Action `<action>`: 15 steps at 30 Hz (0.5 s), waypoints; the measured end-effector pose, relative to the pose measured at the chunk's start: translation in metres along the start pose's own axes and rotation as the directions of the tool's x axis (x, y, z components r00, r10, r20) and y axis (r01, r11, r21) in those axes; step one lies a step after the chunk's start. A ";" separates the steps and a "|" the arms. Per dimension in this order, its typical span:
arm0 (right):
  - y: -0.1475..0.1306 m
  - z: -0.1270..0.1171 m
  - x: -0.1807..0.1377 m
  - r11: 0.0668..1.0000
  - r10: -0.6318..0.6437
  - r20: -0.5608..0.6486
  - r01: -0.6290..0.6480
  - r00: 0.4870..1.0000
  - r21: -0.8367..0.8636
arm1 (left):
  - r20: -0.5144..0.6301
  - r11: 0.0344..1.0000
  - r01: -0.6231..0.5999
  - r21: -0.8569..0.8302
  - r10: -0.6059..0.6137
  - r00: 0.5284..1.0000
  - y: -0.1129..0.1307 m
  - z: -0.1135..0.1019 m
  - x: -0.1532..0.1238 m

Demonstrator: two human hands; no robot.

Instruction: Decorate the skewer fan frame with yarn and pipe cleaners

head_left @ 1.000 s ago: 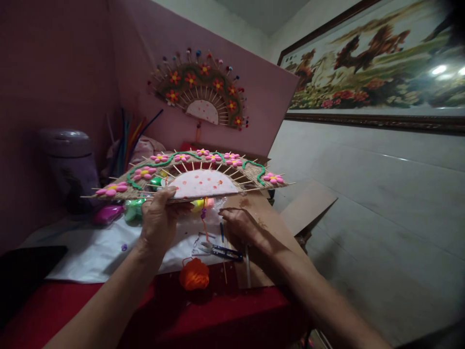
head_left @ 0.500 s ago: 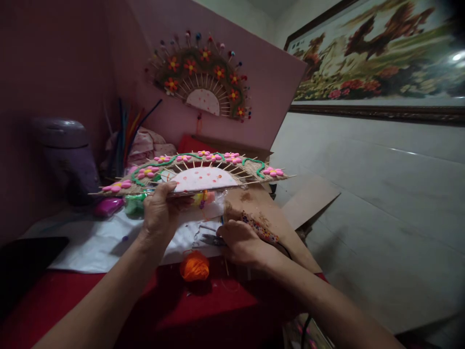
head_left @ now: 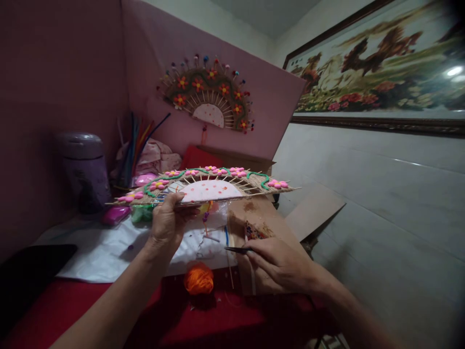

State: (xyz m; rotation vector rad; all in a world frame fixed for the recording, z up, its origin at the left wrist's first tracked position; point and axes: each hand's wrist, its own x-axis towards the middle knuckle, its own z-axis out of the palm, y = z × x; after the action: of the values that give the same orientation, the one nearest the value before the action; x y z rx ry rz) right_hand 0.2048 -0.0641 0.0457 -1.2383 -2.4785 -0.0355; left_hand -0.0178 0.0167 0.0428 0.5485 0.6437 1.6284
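Observation:
My left hand (head_left: 167, 224) grips the lower edge of a handmade fan (head_left: 207, 186) and holds it level above the table. The fan has toothpick ribs, a pink half-round centre, pink flowers and a green cord. A short tassel (head_left: 205, 218) hangs under it. My right hand (head_left: 281, 264) is closed on small dark snips (head_left: 238, 250), whose tips point left toward the tassel. An orange yarn ball (head_left: 198, 278) lies on the red cloth between my arms.
A finished fan (head_left: 209, 94) hangs on the pink board behind. A purple jar (head_left: 85, 169), pipe cleaners (head_left: 136, 140) and clay lumps (head_left: 116, 213) stand at the left. White paper (head_left: 101, 247) covers the table; a cardboard box (head_left: 290, 218) sits right. A dark slab (head_left: 25, 271) lies at the near left.
My right hand picked the snips up off the table and drew back to the right with them. The left hand keeps the fan held level.

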 end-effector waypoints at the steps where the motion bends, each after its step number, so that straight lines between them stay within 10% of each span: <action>1: -0.004 -0.008 -0.003 0.999 -0.025 0.023 0.024 0.999 0.023 | 0.003 1.000 -0.002 0.007 0.002 1.000 0.000 0.000 -0.001; 15: -0.029 0.022 0.024 0.986 0.083 -0.512 -0.145 0.855 -0.083 | -0.020 0.996 0.063 0.065 -0.062 0.998 -0.004 0.000 -0.005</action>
State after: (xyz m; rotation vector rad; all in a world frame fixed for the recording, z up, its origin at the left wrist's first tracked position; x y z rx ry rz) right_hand 0.1622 -0.0594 0.0374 -1.2291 -1.9635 -0.4303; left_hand -0.0141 0.0117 0.0407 0.5564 0.7231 1.5593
